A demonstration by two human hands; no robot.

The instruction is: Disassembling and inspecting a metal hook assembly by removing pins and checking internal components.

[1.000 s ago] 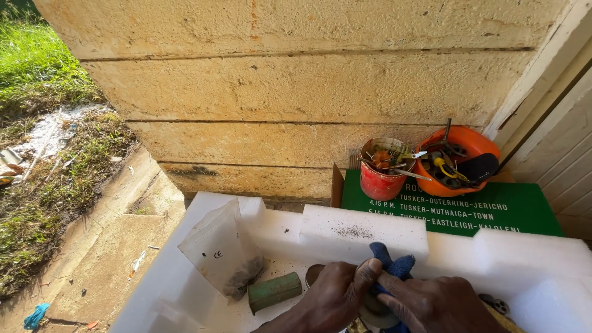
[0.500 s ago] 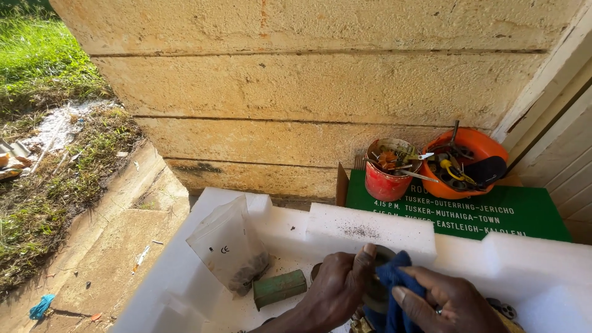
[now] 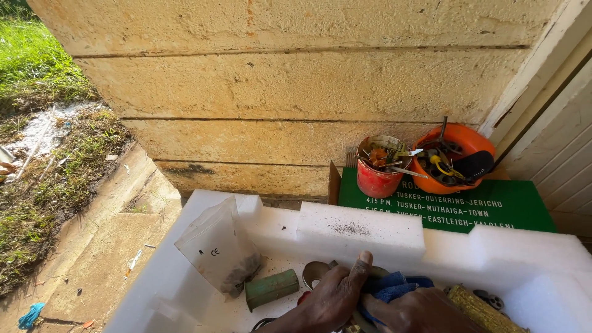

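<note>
My left hand [image 3: 336,296] has slid up over the blue cloth [image 3: 391,287] — my right hand [image 3: 419,311] grips it — inside the white foam tray [image 3: 361,231], against a concrete wall [image 3: 296,92].

White foam tray [image 3: 364,231], speckled dark. Blue cloth [image 3: 394,287]. Green block [image 3: 271,288]. Red can [image 3: 377,179] beside an orange bowl [image 3: 459,139] on a green sign [image 3: 475,206]. Yellow-brown corn cob [image 3: 481,311]. Tan wall [image 3: 296,92].

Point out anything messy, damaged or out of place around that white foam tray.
Dark specks soil the white foam tray along its raised block. The red tin and orange bowl overflow with jumbled tools sticking out at angles. Litter lies on the ground at left, including a blue scrap.
</note>
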